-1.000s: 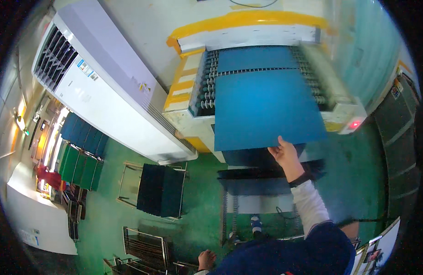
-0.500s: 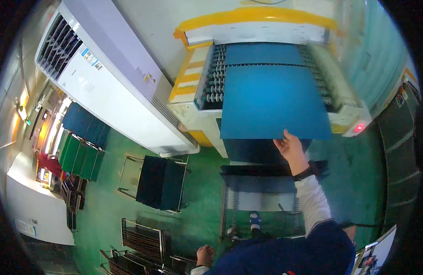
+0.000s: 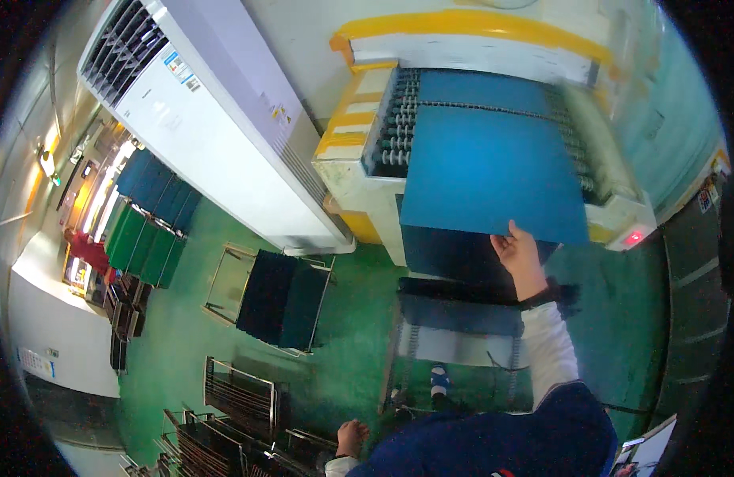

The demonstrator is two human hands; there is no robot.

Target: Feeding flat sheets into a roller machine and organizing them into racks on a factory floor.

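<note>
A flat blue sheet [image 3: 492, 171] lies on the rollers of a white conveyor machine, and its near end juts out past the machine's front. My right hand [image 3: 520, 254] is at that near edge, right of its middle, thumb and fingers closed on it. Behind it on the rollers lies a second blue sheet [image 3: 482, 90], a narrow gap between them. Low in the view, my left hand [image 3: 352, 438] hangs beside my body with curled fingers and nothing visible in it. Below the machine's mouth stands a rack [image 3: 454, 347] with dark sheets [image 3: 460, 308] upright in it.
A tall white air conditioner [image 3: 216, 119] stands left of the conveyor machine [image 3: 353, 171]. On the green floor are a rack of dark panels [image 3: 283, 302] and several metal racks [image 3: 240, 397]. Farther left are blue and green panels [image 3: 144, 246] and a person in red [image 3: 87, 248].
The whole view has shifted and tilted a little, so the machine sits farther right. My right hand stays at the sheet's near edge. The left hand still hangs low.
</note>
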